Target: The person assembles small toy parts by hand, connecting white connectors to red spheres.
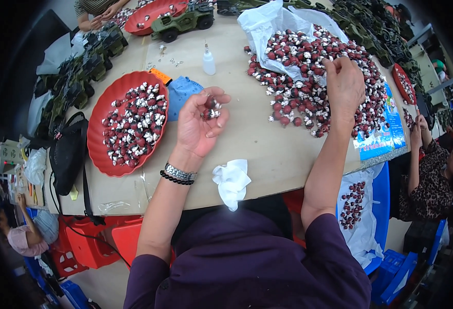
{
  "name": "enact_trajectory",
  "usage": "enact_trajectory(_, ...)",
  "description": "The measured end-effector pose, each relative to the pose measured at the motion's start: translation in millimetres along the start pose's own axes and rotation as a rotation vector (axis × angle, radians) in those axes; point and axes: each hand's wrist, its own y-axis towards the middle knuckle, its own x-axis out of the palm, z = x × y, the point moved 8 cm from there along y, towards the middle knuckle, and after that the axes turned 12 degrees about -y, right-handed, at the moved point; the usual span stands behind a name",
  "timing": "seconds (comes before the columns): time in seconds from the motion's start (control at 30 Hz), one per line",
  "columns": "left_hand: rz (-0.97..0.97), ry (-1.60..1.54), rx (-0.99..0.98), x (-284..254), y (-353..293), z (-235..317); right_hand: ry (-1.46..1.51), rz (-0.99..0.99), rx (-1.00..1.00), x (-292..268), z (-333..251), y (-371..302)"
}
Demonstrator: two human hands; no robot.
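Observation:
My left hand [198, 123] is raised over the table, palm up, its fingers curled round a few small dark red and white figure pieces [210, 104]. On the right, my right hand [345, 87] is over a big heap of the same small pieces [293, 100], its thumb and fingertips pinched together. What sits between those fingertips, if anything, I cannot make out. A red scalloped tray [95, 141], left of my left hand, holds many of these pieces. The heap spills from a white plastic bag [260, 23].
Green toy vehicles [182, 23] line the far and left sides. A small white bottle [208, 61], a blue cloth [184, 91] and crumpled white tissue [231, 180] lie on the table. A black bag [68, 149] hangs at the left edge. Other people sit nearby.

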Motion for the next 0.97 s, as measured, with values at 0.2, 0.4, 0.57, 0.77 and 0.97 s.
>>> enact_trajectory(0.2,-0.025,-0.029,-0.028,-12,4,-7,-0.186,0.014,0.005,3,40,-6)
enact_trajectory(0.4,-0.073,-0.002,-0.056,-7,4,-12,-0.116,-0.074,-0.111,30,72,-42)
enact_trajectory(0.57,-0.025,0.031,-0.023,-8,4,-8,-0.001,-0.123,-0.22,35,61,-87)
enact_trajectory(0.77,-0.018,0.041,-0.04,-10,6,-12,0.05,-0.15,-0.285,37,47,-102)
enact_trajectory(0.97,-0.011,0.05,-0.036,-12,5,-12,0.12,-0.129,-0.359,25,2,-114)
